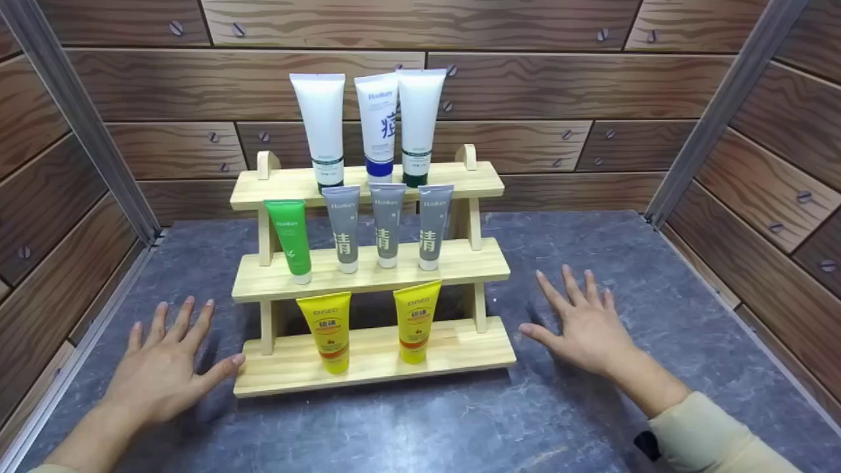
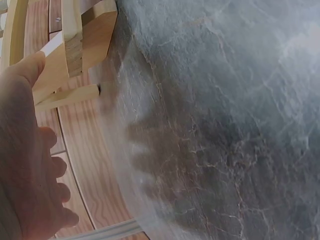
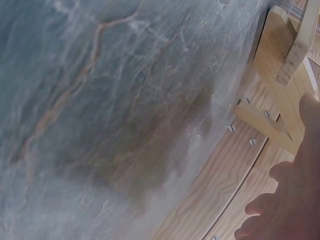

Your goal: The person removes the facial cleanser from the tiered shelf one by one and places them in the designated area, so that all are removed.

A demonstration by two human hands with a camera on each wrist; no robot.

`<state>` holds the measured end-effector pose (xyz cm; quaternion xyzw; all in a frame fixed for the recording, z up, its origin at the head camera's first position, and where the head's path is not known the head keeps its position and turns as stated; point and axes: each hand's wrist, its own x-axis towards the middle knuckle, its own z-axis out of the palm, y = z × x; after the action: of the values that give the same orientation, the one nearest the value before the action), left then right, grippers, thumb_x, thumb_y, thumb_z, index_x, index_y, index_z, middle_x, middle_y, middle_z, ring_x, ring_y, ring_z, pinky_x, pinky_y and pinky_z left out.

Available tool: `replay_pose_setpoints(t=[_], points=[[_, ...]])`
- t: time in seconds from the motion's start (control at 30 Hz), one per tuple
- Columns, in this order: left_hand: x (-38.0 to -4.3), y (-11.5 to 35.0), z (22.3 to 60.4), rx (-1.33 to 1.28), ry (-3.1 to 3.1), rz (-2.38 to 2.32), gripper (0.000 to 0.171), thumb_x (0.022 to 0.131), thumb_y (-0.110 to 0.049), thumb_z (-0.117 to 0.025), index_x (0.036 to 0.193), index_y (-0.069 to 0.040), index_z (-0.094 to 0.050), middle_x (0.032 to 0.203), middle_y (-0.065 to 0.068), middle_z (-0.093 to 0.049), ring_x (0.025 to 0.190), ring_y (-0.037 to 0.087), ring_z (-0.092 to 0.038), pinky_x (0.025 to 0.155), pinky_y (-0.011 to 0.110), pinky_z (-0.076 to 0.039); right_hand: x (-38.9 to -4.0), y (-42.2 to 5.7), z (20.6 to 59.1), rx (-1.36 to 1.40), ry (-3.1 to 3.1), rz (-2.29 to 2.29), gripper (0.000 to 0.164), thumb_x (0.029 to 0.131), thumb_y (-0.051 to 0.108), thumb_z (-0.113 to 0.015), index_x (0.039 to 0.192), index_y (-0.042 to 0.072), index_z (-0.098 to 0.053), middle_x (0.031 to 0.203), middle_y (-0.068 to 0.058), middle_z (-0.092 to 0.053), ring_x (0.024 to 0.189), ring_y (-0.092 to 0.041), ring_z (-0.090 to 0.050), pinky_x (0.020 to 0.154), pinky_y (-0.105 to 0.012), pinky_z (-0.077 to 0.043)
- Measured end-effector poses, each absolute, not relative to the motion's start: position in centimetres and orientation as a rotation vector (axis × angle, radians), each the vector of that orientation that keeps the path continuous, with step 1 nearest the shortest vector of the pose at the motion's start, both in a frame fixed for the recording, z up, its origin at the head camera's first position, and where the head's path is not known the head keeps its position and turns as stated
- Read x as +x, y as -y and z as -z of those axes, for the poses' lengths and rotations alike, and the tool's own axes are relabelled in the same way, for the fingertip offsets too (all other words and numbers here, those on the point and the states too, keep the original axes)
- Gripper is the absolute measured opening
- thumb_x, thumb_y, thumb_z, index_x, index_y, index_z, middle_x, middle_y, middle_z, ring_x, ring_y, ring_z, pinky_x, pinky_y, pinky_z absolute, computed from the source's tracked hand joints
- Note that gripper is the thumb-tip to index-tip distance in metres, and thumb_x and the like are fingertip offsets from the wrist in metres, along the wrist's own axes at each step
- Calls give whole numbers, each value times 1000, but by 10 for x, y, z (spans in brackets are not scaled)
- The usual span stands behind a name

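A three-tier wooden display stand [image 1: 374, 358] stands between my two hands. My left hand [image 1: 161, 374] is spread palm down left of it, the thumb close to the bottom shelf's left end; whether it touches I cannot tell. To the right, my right hand [image 1: 585, 328] is spread over the table, apart from the stand. Both hold nothing. Two yellow tubes [image 1: 330, 338] stand on the bottom shelf. The middle shelf bears a green tube [image 1: 290, 240] and three grey tubes [image 1: 387, 226]. On top are two white tubes with dark green caps [image 1: 322, 125] and one with a blue band [image 1: 379, 125].
The dark marbled table [image 1: 433, 427] lies under everything. Wood-plank-patterned walls [image 1: 512, 85] enclose it at the back and both sides. Metal corner posts [image 1: 716, 118] rise at the back left and back right.
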<state>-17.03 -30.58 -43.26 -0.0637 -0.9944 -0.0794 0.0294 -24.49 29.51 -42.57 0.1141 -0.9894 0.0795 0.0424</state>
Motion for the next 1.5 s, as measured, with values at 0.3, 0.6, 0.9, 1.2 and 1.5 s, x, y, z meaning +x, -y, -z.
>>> replay_pose_setpoints(t=[0.3, 0.6, 0.9, 1.2, 1.5], points=[[-162, 302, 431, -243, 3033, 227, 107, 97, -78, -50, 166, 0, -26, 168, 34, -20, 151, 64, -13, 115, 81, -9, -243, -295, 421, 374, 3014, -251, 98, 97, 76, -55, 170, 17, -27, 171, -31, -13, 152, -63, -2, 116, -81, -4], [-153, 285, 419, -418, 2911, 283, 104, 93, -76, -61, 163, -2, -39, 164, 31, -34, 150, 57, -27, 121, 72, -15, -242, -298, 411, 436, 2997, -298, 98, 98, 76, -53, 170, 17, -25, 171, -31, -15, 152, -63, -7, 116, -80, -10], [-144, 266, 414, -616, 2809, 423, 97, 87, -68, -77, 159, -10, -50, 157, 25, -49, 141, 51, -48, 116, 68, -32, -243, -298, 383, 577, 2937, -510, 92, 99, 65, -63, 171, 22, -24, 172, -24, -20, 151, -58, -23, 110, -82, -23], [-150, 256, 410, -637, 2966, 442, 93, 83, -70, -79, 160, -25, -50, 156, 34, -45, 125, 61, -56, 92, 80, -46, -247, -296, 337, 804, 2736, -606, 81, 98, 43, -77, 165, 18, -40, 164, -18, -41, 140, -49, -49, 115, -66, -36], [-161, 252, 414, -649, 3056, 440, 91, 82, -69, -79, 158, -26, -53, 152, 40, -44, 123, 64, -55, 93, 78, -46, -251, -283, 297, 947, 2620, -733, 75, 94, 27, -83, 161, 20, -49, 153, -13, -56, 135, -40, -58, 111, -59, -45]])
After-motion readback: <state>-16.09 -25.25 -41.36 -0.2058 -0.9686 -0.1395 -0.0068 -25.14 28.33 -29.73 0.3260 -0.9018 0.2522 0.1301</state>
